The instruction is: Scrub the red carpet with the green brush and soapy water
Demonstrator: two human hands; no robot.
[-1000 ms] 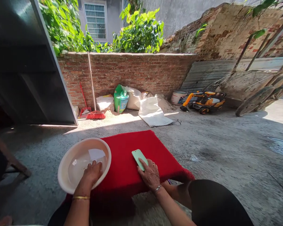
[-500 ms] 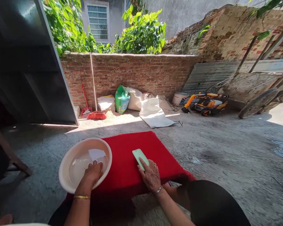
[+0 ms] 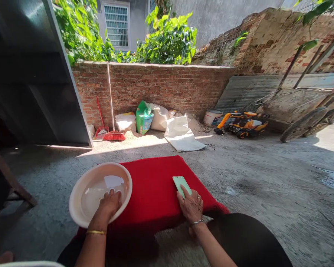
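At the near edge, a dark-clad knee (image 3: 247, 241) stands to the right, and a pale rim (image 3: 33, 264) shows at the left. The hands are well apart. The left hand (image 3: 110, 204), with a gold bangle (image 3: 96, 232) at its wrist, reaches into the basin (image 3: 78, 193) over the near left of the worktop (image 3: 156, 207); its fingertips are at the water (image 3: 91, 209), and whether they grip anything I cannot tell. The right hand (image 3: 192, 205), wearing a silver bracelet (image 3: 197, 222) and rings, is clamped on the near end of a mint-green phone (image 3: 180, 182), which lies at the right of the worktop, on the red cloth (image 3: 153, 174). Farther off, concrete floor (image 3: 239, 178) spreads out, with a white sack (image 3: 180, 135) lying on it. Beyond stand, from left to right, a red dustpan (image 3: 101, 130), a red broom (image 3: 114, 136), a green sack (image 3: 144, 118), a bucket (image 3: 211, 116) and a yellow toy digger (image 3: 247, 126). Behind them runs a brick wall (image 3: 169, 85); leafy plants (image 3: 167, 40) rise past it, and farthest is a barred window (image 3: 116, 26).
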